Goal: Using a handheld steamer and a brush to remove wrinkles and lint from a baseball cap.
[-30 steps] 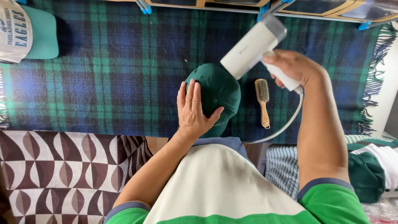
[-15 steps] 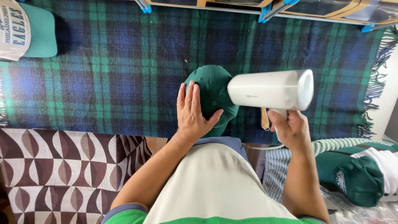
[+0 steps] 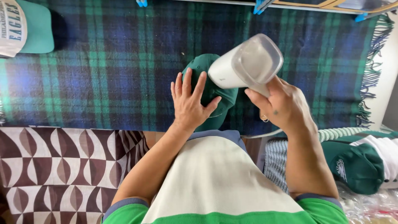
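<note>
A dark green cap (image 3: 215, 93) sits on the blue and green plaid blanket (image 3: 112, 70). My left hand (image 3: 190, 101) lies flat on the cap's left side, fingers spread. My right hand (image 3: 284, 105) grips the handle of a white handheld steamer (image 3: 246, 62), held just above the cap's right side with its translucent end turned toward the camera. A white cord runs from the steamer down under my right wrist. The brush seen earlier is hidden behind the steamer and my hand.
A white and teal cap (image 3: 23, 27) lies at the top left of the blanket. A brown and white patterned cloth (image 3: 62, 166) covers the lower left. More green and white caps (image 3: 360, 161) are piled at the lower right.
My right hand has swung the steamer from pointing sideways to tilting over the cap, closer to the camera. My left hand has stayed on the cap.
</note>
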